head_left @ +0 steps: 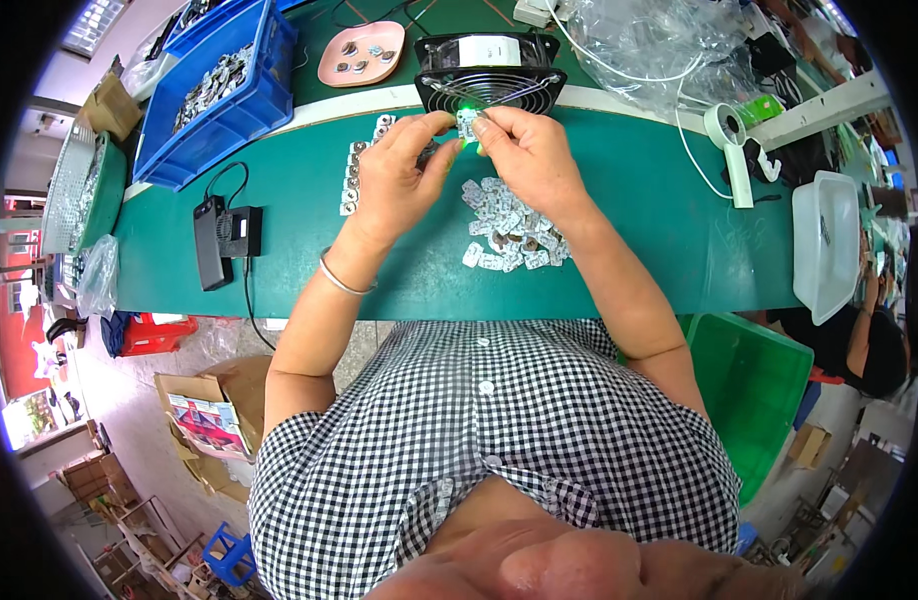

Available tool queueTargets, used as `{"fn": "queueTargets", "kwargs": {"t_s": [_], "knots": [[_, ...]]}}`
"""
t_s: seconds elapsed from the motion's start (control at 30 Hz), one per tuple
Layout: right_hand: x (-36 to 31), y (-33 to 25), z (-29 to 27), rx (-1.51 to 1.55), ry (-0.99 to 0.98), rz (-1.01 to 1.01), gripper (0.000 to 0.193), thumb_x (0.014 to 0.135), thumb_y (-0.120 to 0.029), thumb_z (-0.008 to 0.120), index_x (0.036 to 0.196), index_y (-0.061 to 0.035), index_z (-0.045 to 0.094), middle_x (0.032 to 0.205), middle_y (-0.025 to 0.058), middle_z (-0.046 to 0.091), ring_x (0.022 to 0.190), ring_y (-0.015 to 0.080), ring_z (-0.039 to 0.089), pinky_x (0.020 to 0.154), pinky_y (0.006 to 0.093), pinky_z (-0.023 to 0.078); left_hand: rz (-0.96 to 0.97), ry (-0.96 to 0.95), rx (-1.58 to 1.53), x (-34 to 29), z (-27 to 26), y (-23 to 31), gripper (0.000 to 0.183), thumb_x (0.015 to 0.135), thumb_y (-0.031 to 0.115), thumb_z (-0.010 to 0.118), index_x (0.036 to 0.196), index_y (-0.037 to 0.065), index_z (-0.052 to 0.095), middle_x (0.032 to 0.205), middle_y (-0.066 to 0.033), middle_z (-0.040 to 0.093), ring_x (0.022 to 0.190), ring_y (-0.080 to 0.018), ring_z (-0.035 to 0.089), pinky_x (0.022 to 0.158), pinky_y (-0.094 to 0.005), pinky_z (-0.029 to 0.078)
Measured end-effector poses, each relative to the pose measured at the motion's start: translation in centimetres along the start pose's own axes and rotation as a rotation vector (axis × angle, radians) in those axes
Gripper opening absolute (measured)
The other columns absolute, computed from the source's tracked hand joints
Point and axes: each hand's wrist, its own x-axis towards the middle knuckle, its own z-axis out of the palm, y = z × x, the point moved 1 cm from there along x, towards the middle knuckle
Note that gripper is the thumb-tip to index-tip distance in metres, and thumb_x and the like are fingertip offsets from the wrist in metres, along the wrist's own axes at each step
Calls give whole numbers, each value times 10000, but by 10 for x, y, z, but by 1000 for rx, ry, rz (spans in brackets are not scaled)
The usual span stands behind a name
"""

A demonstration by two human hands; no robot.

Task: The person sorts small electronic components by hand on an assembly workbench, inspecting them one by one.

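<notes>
Just in front of the black fan, a small white circuit board (pixel 467 124) is held up between my two hands, with green light glowing on and around it. My right hand (pixel 535 165) pinches its right side between thumb and forefinger. At the left side, the thumb and forefinger of my left hand (pixel 404 178) close on its edge; their exact contact is hard to make out. Below my hands lies a loose pile of similar small white boards (pixel 509 222), some with round metal parts. A neat column of boards with round parts (pixel 351 182) stands left of my left hand.
The black fan (pixel 491 85) stands beyond my hands. At the back left are a blue crate (pixel 269 100) of parts and a pink tray (pixel 331 72). A black adapter (pixel 211 245) with a cord lies left. To the right are a white handheld fan (pixel 736 160) and white bin (pixel 809 250).
</notes>
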Motion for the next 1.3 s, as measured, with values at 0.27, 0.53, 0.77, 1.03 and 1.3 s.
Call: {"fn": "queueTargets", "kwargs": {"t_s": [0.27,0.53,0.77,1.03,1.3], "knots": [[-30,22,-12,35,3,51,254,909,-150,600,737,29,549,530,73,425,512,101,366,473,333,336,-207,-144,-155,-17,13,16,186,819,25,718,995,33,657,833,-64,661,626,-100,574,549,-230,462],[-60,28,-40,-138,52,34,176,888,-156,620,876,9,681,684,142,601,583,245,563,568,368,445,-206,-492,-210,-27,22,11,419,757,46,768,1154,41,633,955,-48,668,620,-92,541,558,-242,453],[-56,19,-20,-62,-96,-129,244,877,-153,616,712,26,604,599,139,552,533,245,523,526,389,400,-120,-559,-245,-11,18,24,682,705,-34,742,1343,77,527,1087,-92,654,753,-142,593,667,-264,502],[-56,22,-17,-101,-241,-118,257,867,-157,620,675,13,606,558,135,553,486,231,525,499,369,404,-214,-699,-284,-8,13,29,708,714,-61,695,1380,50,486,1131,-110,642,823,-169,627,716,-287,526],[-40,2,-39,-50,-215,24,282,893,-149,633,679,27,583,534,50,475,482,93,391,446,308,326,-421,-889,-291,16,-7,17,325,931,261,660,1084,-25,635,867,-74,639,677,-94,570,625,-240,484]]}}
